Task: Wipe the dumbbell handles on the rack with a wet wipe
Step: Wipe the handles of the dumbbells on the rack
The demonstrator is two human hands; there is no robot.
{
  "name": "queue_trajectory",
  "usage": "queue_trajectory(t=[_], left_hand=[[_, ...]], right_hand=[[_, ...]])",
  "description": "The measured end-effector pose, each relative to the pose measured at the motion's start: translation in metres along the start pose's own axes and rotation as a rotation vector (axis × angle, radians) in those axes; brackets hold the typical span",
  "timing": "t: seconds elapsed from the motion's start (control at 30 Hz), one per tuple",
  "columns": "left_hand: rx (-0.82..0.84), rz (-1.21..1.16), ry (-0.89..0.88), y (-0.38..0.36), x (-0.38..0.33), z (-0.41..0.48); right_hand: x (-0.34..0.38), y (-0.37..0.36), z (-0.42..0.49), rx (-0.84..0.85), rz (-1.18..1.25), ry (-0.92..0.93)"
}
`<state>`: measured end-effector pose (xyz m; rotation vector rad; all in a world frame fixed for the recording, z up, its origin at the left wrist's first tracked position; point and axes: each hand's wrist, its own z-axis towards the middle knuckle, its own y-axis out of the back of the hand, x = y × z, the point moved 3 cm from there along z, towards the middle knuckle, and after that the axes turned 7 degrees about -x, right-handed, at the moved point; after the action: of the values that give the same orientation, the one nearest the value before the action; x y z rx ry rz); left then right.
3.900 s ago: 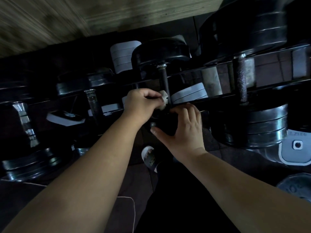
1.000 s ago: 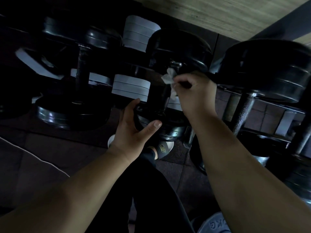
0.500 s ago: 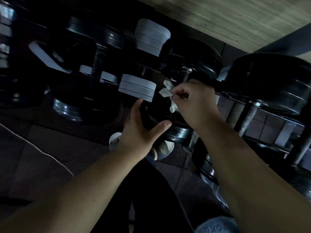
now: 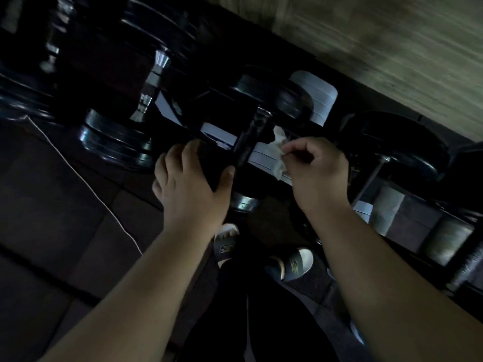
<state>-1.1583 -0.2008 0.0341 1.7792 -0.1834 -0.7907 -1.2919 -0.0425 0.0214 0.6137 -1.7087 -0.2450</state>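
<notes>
Four dumbbells are showing on the rack [image 4: 407, 212] right now, going biggest to smallest as far as the dim, blurry view lets me count: the fat black one on the right [image 4: 407, 145], the chrome-edged one on the left [image 4: 115, 138], another at the far left edge, and the slimmer middle one [image 4: 271, 100]. Big change from a second ago: the person is shifting one dumbbell to the left, so the wiped one is now sitting off to the right and the middle one is lining up as the next job. That's looking like one more bar done, with the left ones probably still waiting. Two hands are working: the left hand [image 4: 192, 178] is spreading wide and bracing the near weight of the middle dumbbell, while the right hand [image 4: 317, 169] is pinching the single wipe [image 4: 279, 150], bunched up, just beside the bar [image 4: 248, 139] and not quite touching it. Two slippers [image 4: 298, 265] are peeking out below.
</notes>
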Motion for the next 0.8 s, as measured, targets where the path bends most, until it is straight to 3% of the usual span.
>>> queue_trajectory(t=[0.13,0.37,0.6,0.8], left_hand=[[0.129,-0.197,0.085,-0.017,0.012,0.013],[-0.057,-0.496,0.221,-0.033,0.018,-0.013],[-0.110,-0.581,0.234,-0.046,0.025,-0.018],[-0.133,-0.598,0.213,-0.050,0.027,-0.017]], right_hand=[[0.008,-0.024,0.009,-0.034,-0.002,-0.031],[0.007,-0.052,0.008,-0.078,0.010,-0.008],[0.010,-0.064,0.021,-0.100,-0.157,0.286],[0.000,-0.068,0.018,0.096,-0.284,0.343]])
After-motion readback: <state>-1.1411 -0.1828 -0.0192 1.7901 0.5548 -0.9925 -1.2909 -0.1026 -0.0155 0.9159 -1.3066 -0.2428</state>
